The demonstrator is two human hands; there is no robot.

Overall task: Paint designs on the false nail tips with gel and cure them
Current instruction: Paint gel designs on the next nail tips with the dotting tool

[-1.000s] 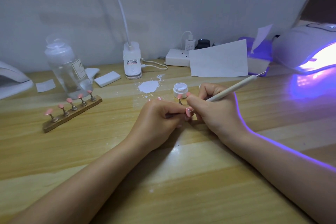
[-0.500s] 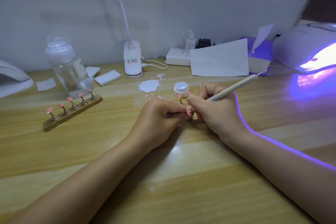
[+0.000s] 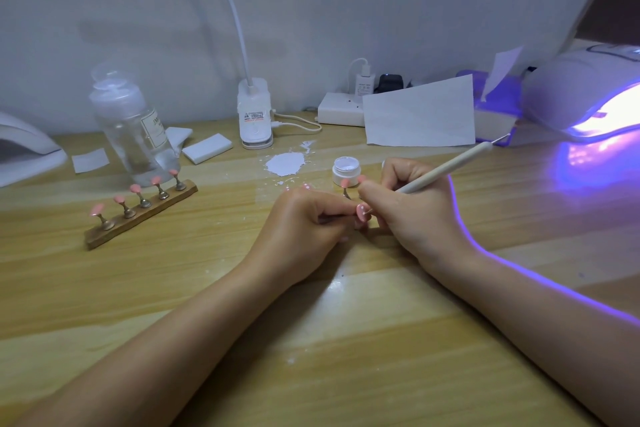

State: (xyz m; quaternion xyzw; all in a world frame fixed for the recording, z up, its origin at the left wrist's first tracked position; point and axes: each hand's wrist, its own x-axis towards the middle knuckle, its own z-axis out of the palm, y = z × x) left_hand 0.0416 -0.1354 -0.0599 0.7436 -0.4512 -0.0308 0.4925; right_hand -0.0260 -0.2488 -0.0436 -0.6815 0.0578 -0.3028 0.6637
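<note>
Step in hand: painting small white dots on one pink nail tip (image 3: 361, 212); some dots are already on it, so I judge this tip is partly done.
Left hand: the left hand (image 3: 304, 222) is curled and pinches the thin metal stem that carries the nail tip, holding it low over the table (image 3: 242, 288).
Right hand: the right hand (image 3: 412, 215) grips a white dotting pen (image 3: 450, 166) like a pencil; its fine point is at the surface of the tip, or almost touching, I cannot tell which.
Gel: a small open jar (image 3: 346, 170) of white gel stands just behind the hands; another pink tip on its stem stands in front of it.
Other tips: five pink tips stand on a wooden holder (image 3: 138, 215) at the left, well apart from the hands; I see no design on them, but they are too small to be sure.
Lamp: the curing lamp (image 3: 588, 94) at the right edge is lit violet; nothing can be seen inside it.
Also there: a clear bottle (image 3: 133, 128) behind the holder and a white spill (image 3: 285, 164) near the jar.
Next move, as I judge: place the remaining dots with very light pressure and a steady wrist, take new gel from the jar when the point is dry, then bring the tip to the lamp without touching the wet gel.
Risk: the wet dots may smear if a finger brushes them.
</note>
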